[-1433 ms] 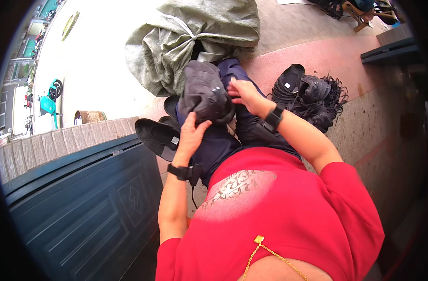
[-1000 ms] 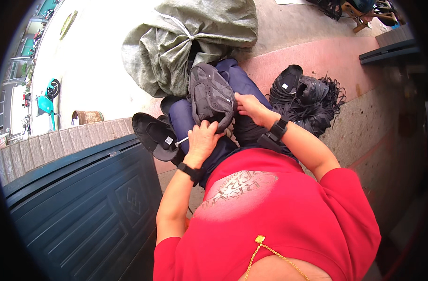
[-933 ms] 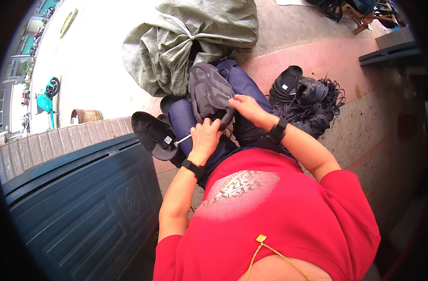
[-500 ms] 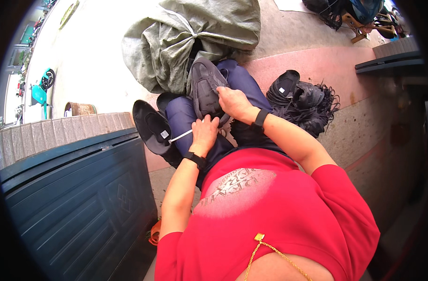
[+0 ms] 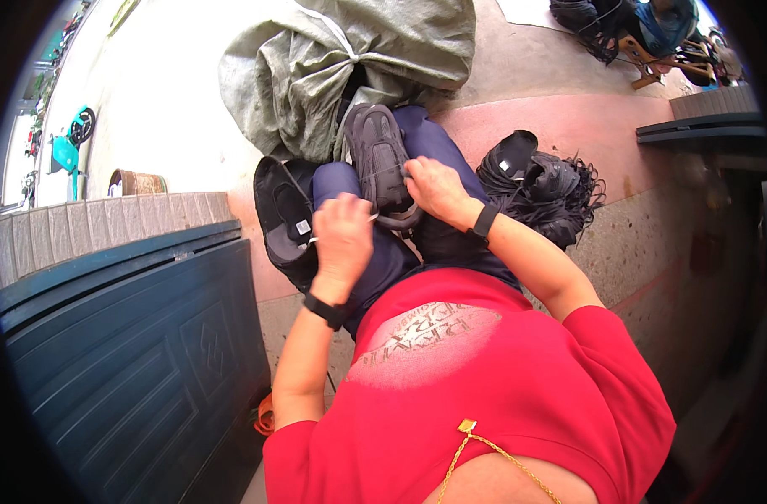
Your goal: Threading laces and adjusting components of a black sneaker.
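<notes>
A dark grey shoe (image 5: pixel 383 164) lies across my lap, sole end toward me hard to make out. My right hand (image 5: pixel 440 189) pinches its right side near the middle; whether a lace is between the fingertips I cannot make out. My left hand (image 5: pixel 343 239), slightly blurred, is closed round a thin white stick (image 5: pixel 373 217) whose ends show on either side of the fist, close to the shoe's near end. Left of my knee stands a black shoe (image 5: pixel 284 210) with a small white label inside.
On the right, black shoes (image 5: pixel 518 160) lie in a heap with many loose dark laces (image 5: pixel 586 181). A big grey-green sack (image 5: pixel 299 92) sits beyond my knees. To the left is a blue panelled door (image 5: pixel 140 336); wooden-framed furniture (image 5: pixel 643 63) stands at far right.
My left hand has moved left and lifted off the shoe's near end with the white stick. My right hand shifted slightly right along the shoe. The black shoe at left appears more upright.
</notes>
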`<move>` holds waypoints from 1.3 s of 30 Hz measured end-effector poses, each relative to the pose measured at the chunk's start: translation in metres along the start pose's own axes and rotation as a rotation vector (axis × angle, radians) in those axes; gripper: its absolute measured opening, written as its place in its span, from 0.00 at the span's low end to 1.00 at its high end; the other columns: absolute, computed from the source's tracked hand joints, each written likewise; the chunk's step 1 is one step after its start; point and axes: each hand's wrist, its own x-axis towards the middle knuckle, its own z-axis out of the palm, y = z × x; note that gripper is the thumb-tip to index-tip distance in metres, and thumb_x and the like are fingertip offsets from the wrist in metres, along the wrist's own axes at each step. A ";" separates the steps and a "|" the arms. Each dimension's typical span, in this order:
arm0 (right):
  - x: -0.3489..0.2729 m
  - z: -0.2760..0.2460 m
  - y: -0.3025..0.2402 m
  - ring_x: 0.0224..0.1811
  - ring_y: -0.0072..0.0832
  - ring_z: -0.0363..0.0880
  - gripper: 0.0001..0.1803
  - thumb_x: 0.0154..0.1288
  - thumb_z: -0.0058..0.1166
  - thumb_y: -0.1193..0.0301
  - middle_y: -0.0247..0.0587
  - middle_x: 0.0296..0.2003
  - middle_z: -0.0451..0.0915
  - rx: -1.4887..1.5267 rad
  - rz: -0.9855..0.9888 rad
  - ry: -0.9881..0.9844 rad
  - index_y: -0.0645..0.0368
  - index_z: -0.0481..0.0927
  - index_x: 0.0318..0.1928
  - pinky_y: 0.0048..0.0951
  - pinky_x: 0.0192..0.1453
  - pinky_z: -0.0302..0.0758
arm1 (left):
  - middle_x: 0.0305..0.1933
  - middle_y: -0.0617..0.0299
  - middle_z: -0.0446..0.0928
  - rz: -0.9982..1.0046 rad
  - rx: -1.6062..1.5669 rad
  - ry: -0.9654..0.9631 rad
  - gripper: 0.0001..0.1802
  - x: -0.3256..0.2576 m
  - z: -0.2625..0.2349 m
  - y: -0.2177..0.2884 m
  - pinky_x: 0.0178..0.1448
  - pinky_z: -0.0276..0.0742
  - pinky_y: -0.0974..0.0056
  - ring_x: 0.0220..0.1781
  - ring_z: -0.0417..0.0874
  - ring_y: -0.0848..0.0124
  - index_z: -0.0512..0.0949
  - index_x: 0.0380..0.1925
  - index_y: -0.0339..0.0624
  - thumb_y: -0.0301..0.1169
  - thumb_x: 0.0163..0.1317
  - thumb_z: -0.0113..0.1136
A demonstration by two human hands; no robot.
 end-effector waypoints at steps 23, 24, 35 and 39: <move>0.069 0.026 0.011 0.36 0.39 0.71 0.02 0.52 0.47 0.72 0.41 0.27 0.74 0.140 -0.168 -0.098 0.54 0.73 0.28 0.39 0.39 0.66 | 0.35 0.60 0.68 -0.114 -0.049 0.002 0.13 0.022 0.031 -0.079 0.42 0.67 0.60 0.40 0.67 0.61 0.75 0.30 0.46 0.36 0.44 0.63; 0.071 0.027 0.013 0.36 0.39 0.71 0.02 0.52 0.47 0.72 0.41 0.27 0.74 0.140 -0.165 -0.094 0.54 0.73 0.28 0.39 0.39 0.66 | 0.33 0.61 0.69 -0.107 -0.034 0.012 0.11 0.027 0.035 -0.075 0.42 0.67 0.59 0.40 0.68 0.61 0.76 0.29 0.46 0.36 0.45 0.63; 0.084 0.031 0.020 0.35 0.44 0.74 0.03 0.53 0.47 0.72 0.46 0.27 0.76 0.266 -0.112 -0.095 0.57 0.72 0.29 0.43 0.37 0.67 | 0.23 0.42 0.74 -0.268 -0.221 -0.355 0.19 0.087 0.027 -0.086 0.37 0.71 0.50 0.32 0.76 0.48 0.73 0.19 0.33 0.41 0.55 0.50; 0.104 0.037 0.033 0.39 0.46 0.74 0.07 0.54 0.47 0.70 0.50 0.31 0.77 0.354 0.141 -0.064 0.60 0.72 0.31 0.44 0.41 0.69 | 0.29 0.41 0.75 -0.222 -0.053 -0.242 0.18 0.149 0.037 -0.085 0.40 0.72 0.50 0.35 0.77 0.48 0.75 0.24 0.34 0.40 0.56 0.47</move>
